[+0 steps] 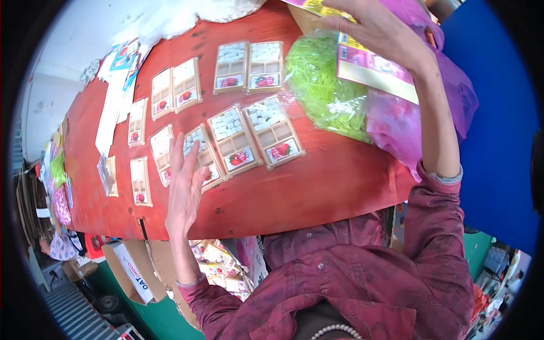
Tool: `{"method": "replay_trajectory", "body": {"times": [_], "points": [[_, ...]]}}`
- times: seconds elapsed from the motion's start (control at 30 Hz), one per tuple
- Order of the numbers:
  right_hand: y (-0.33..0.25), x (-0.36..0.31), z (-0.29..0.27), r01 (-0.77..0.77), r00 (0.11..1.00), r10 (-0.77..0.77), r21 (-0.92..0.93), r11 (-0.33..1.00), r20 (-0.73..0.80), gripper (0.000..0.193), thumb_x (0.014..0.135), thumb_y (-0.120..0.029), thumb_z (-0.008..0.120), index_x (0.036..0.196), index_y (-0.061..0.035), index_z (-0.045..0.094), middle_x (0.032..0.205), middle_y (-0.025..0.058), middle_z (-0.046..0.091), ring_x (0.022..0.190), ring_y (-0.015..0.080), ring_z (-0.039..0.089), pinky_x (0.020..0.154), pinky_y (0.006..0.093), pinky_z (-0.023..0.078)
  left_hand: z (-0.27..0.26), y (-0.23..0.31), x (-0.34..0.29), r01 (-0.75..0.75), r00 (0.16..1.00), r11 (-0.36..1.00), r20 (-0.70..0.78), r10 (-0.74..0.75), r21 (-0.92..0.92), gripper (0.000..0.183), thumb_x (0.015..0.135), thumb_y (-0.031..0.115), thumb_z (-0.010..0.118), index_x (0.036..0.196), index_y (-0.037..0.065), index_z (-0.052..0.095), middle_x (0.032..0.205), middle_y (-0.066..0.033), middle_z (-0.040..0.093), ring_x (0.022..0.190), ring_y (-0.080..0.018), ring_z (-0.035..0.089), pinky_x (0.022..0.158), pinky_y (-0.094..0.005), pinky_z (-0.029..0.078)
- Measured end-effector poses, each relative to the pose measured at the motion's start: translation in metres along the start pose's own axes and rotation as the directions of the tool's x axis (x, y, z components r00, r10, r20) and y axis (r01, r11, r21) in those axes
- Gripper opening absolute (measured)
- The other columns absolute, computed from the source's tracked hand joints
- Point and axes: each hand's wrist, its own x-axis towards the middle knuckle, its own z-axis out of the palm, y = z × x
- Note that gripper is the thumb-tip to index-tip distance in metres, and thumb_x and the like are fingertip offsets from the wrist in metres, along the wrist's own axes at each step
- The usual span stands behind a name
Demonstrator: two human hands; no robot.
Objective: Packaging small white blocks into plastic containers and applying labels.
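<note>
Several small beige compartment trays stand in rows on the red table, each with a strawberry picture at its near end. White pieces fill the far compartments of several, such as the tray [233,133] in the near row. My left hand [186,190] hovers at a tray [209,171] in that row, fingers stretched out, partly covering it. My right hand [391,37] reaches over the printed pink-and-yellow packaging [377,67] at the far right, its fingers spread with nothing visible in them. A clear bag of bright green shreds [326,85] lies beneath the packaging.
A pink plastic bag [396,127] lies at the table's right edge. White fluffy material [226,8] covers the far edge, and papers [110,122] lie at the left. Below the red tabletop [317,187] stand a cardboard box [130,272] and a heap of printed packets [221,263].
</note>
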Motion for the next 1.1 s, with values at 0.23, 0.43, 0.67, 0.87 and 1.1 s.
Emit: {"method": "replay_trajectory", "body": {"times": [0.23,0.43,0.67,0.87,1.1], "points": [[-0.034,-0.03,0.007,0.212,0.966,-0.234,-0.174,0.962,-0.112,0.038,0.091,-0.029,0.051,0.113,0.0009,0.051,0.106,0.0156,0.056,0.097,0.0264,0.054,0.086,0.0347,0.041,0.026,0.062,-0.001,-0.233,0.966,0.971,0.126,0.225,0.053,0.048,0.088,0.025,0.053,0.13,0.003,0.045,0.146,-0.018,0.021,0.137,-0.0349,0.012,0.108,-0.0448,0.021],[-0.114,-0.064,0.054,0.471,0.855,-0.492,0.156,0.868,0.16,0.021,0.078,-0.016,0.051,0.087,0.0021,0.05,0.089,0.0139,0.051,0.089,0.0271,0.05,0.078,0.0351,0.041,0.053,0.07,-0.017,-0.119,0.93,0.993,0.35,0.111,0.002,0.052,0.085,0.013,0.055,0.134,0.008,0.039,0.144,-0.0155,0.024,0.134,-0.0338,0.02,0.108,-0.0413,0.023],[-0.092,-0.105,0.084,0.517,0.855,-0.458,0.333,0.788,-0.243,0.013,0.076,-0.009,0.048,0.087,-0.0034,0.05,0.089,0.0096,0.049,0.089,0.0269,0.049,0.083,0.0352,0.039,0.073,0.083,-0.021,-0.211,0.933,0.969,0.269,0.238,-0.128,0.042,0.087,0.013,0.054,0.128,0.007,0.046,0.139,-0.0154,0.034,0.13,-0.0313,0.03,0.104,-0.0379,0.03],[0.007,-0.113,0.051,-0.129,0.968,0.036,-0.373,0.919,-0.249,0.017,0.072,-0.003,0.053,0.088,0.0009,0.057,0.09,0.015,0.056,0.094,0.0321,0.054,0.081,0.0385,0.044,0.083,0.101,0.001,-0.357,0.905,0.901,0.146,0.399,-0.248,0.038,0.083,0.015,0.061,0.118,0.002,0.054,0.128,-0.0154,0.047,0.121,-0.0298,0.043,0.096,-0.0355,0.037],[0.063,-0.141,0.064,-0.228,0.906,-0.025,-0.537,0.812,-0.423,0.018,0.072,0.001,0.047,0.09,0.0018,0.051,0.091,0.0148,0.054,0.093,0.0331,0.054,0.085,0.0413,0.041,0.102,0.128,0.016,-0.351,0.856,0.823,0.204,0.476,-0.447,0.036,0.083,0.017,0.063,0.113,0.0,0.057,0.122,-0.0136,0.054,0.112,-0.0261,0.052,0.09,-0.031,0.041]]}}
